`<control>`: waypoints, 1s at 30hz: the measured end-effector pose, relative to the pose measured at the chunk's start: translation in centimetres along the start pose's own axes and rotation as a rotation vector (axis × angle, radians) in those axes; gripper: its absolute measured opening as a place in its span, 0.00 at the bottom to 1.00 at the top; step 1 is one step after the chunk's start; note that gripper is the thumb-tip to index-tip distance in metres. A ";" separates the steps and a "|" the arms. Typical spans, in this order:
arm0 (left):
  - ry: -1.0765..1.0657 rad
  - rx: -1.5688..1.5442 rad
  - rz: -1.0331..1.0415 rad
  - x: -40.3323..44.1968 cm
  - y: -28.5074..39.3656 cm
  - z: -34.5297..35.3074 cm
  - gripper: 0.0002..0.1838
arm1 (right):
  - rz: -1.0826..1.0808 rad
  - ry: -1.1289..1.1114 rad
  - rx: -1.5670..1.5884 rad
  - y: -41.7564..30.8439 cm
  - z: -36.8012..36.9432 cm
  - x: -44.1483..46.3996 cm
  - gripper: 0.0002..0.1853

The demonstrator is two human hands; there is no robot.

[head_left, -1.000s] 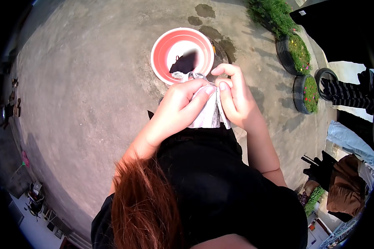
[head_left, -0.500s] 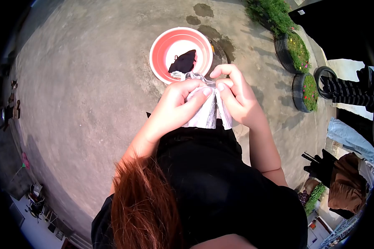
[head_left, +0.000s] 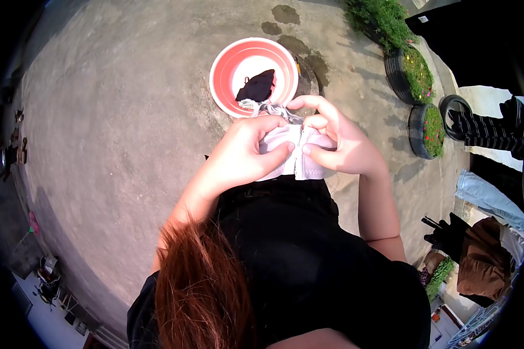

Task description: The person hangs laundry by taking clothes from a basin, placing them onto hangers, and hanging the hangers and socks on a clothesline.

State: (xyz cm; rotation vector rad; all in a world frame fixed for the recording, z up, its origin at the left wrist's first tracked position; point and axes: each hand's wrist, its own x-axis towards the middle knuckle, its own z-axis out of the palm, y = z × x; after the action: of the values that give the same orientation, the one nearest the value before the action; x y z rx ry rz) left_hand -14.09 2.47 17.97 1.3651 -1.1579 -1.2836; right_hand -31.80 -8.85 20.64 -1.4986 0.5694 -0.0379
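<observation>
A pale pinkish-white bra (head_left: 297, 166) hangs between my two hands, with the ends of its band meeting at a hook closure in the middle. My left hand (head_left: 247, 145) pinches the band just left of the closure, thumb on the near face. On the other side my right hand (head_left: 340, 142) grips the band between thumb and curled fingers, its index finger raised and bent. Greyish-white straps (head_left: 276, 110) bunch above the hands, in front of the basin. Behind them stands a pink basin (head_left: 218, 75) with a dark cloth item (head_left: 259, 86) inside.
Tyre planters (head_left: 422, 131) with flowers line the right side of the concrete ground (head_left: 110, 128). Further right hang a striped dark garment (head_left: 495, 128), light-blue jeans (head_left: 489, 195) and a brown garment (head_left: 483, 262). Wet patches (head_left: 285, 14) mark the ground beyond the basin.
The two band ends, apart at the bottom before, now lie together at the closure. My right hand has turned and shifted slightly down, its thumb now pointing left at the closure.
</observation>
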 end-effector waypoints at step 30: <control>-0.163 0.119 -0.058 -1.4 0.0 -0.2 0.19 | 0.163 -0.206 0.179 0.7 -0.5 0.3 0.35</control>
State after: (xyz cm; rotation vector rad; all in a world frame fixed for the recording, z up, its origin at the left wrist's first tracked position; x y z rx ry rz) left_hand -13.89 3.82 18.18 1.4093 -1.3325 -1.4074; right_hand -31.99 -9.32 19.92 -1.2609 0.5060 0.1862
